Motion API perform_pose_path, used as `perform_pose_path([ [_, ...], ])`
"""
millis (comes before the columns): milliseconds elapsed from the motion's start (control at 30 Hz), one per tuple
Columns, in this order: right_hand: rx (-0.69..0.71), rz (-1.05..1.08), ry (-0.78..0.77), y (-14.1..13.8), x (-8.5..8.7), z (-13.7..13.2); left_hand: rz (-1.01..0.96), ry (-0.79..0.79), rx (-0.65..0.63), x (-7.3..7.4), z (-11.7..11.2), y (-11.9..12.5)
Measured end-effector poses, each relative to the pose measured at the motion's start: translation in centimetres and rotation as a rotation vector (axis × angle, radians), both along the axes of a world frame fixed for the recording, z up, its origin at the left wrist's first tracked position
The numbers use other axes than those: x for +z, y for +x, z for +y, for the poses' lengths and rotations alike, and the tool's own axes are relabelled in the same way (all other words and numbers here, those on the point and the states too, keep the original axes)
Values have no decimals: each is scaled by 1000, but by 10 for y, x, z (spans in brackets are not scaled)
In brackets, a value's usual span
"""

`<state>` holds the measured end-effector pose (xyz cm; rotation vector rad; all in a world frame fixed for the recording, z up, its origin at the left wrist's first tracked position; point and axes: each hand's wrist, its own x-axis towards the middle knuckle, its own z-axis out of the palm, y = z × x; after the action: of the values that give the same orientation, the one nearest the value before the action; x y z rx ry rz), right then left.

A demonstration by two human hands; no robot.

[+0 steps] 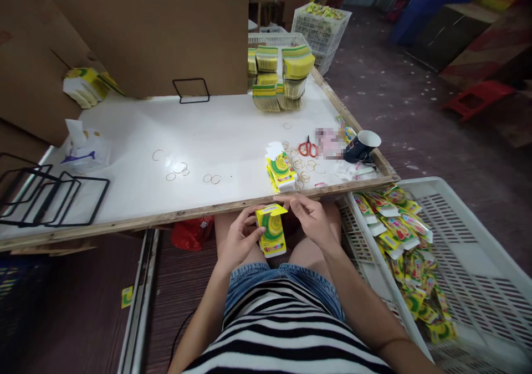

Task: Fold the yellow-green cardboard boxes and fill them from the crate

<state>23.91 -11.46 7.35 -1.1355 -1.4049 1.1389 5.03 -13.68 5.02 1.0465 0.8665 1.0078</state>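
Right, I had the left hand (239,240) wrapped around a stack of yellow packets (272,231), upright just below the edge of the table (233,136). The right hand (315,219) sat at its top corner, fingertips bunched; what they pinched, I couldn't tell. A second stack (281,172) stood on the table close by, among rubber bands (211,179).

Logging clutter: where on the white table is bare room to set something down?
Free: table middle, between wire frame, tissue bag and stacked packets. Crowded: right front corner, with rubber bands, scissors, mug, packet bundle. The left hand holds a yellow bundle.
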Motion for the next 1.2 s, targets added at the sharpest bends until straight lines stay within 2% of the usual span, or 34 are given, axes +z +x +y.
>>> perform_pose_path([
  [133,194,-78,-151,1,-2,0,62,33,16,-1,-1,5],
  [300,88,-400,-34,-6,-7,1,55,8,6,1,-1,8],
  [367,74,-463,-1,-7,-6,1,39,-2,29,1,1,8],
  [533,135,-376,-5,-6,-7,-1,-40,-2,37,-3,3,6],
  [667,68,-255,85,-4,-10,-3,-79,11,26,-3,2,15],
  [733,41,-258,126,7,-6,-7,-80,18,20,-1,2,20],
  [800,-106,-385,203,30,5,-13,-68,38,29,0,3,23],
  [900,-543,-758,362,74,26,-18,-39,74,83,-2,7,22],
  [967,-658,-930,382,91,34,-12,-14,63,114,-4,9,20],
  [1067,-605,-894,367,78,23,17,24,47,115,-7,11,21],
  [1133,-499,-809,274,52,3,46,41,56,103,-8,11,21],
  [1200,-503,-817,169,26,-19,75,66,58,112,-8,9,16],
])
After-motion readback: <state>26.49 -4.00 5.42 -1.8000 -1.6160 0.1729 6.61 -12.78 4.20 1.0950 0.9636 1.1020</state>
